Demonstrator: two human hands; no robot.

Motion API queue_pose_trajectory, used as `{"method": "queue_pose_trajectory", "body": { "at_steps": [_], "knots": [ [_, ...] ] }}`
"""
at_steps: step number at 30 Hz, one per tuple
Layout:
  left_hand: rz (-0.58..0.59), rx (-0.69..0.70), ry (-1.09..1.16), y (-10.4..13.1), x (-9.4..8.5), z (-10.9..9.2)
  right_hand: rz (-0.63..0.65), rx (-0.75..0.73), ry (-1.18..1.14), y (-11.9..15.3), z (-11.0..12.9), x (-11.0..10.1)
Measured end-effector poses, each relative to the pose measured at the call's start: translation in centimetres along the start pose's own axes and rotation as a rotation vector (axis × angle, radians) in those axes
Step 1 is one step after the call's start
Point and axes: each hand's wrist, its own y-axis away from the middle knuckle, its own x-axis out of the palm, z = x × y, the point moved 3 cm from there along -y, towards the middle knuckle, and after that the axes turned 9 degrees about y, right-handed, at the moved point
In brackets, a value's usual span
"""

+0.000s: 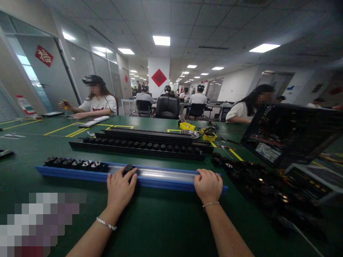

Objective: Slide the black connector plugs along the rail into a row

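A long blue channel rail (166, 182) with a shiny metal inside lies crosswise on the green table. Several black socket-like modules (76, 162) sit side by side in its left part. Near the rail's middle, my left hand (121, 187) has thumb and fingers closed around a single black module (129, 167), at the rail's channel and apart from the row. My right hand (209, 184) is wrapped over the rail close to its right end, fingertips hidden behind the far edge. The right half of the channel shows bare metal.
Behind lie black rails (136, 151), one holding a row of modules. A dark pile of modules (265, 189) is at right, beside an open computer case (286, 135). Yellow trays (187, 126) stand farther back. Co-workers sit across the table, left (98, 103) and right (242, 110).
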Motion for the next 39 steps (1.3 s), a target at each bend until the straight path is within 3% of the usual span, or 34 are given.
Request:
{"method": "queue_pose_trajectory", "body": {
  "at_steps": [10,39],
  "knots": [
    [0.030,0.024,-0.007,0.10,-0.09,0.40,-0.043,0.007,-0.008,0.12,-0.10,0.03],
    [0.080,0.036,0.123,0.06,0.04,0.34,-0.002,0.004,0.042,-0.26,-0.22,-0.39]
  ]
}}
